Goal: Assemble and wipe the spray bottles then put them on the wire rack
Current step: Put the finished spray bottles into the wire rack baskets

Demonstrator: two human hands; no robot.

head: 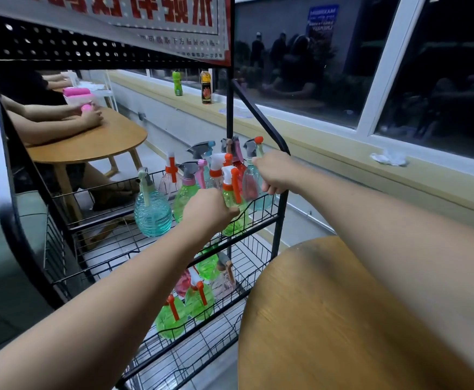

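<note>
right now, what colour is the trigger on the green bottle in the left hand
Orange: the trigger on the green bottle, seen in the head view.

In the middle of my frame stands the wire rack point(282, 209), spray bottles point(186, 192) crowded in its upper basket and lower bottles point(171, 319) in the basket beneath. The left hand point(206, 211) grips the front bottle point(228, 178), and the right hand point(275, 171) grips the end bottle point(250, 178) at the crowd's right. A round table point(342, 319) fills the lower right; a second table point(95, 142) lies behind the rack at middle left.
</note>
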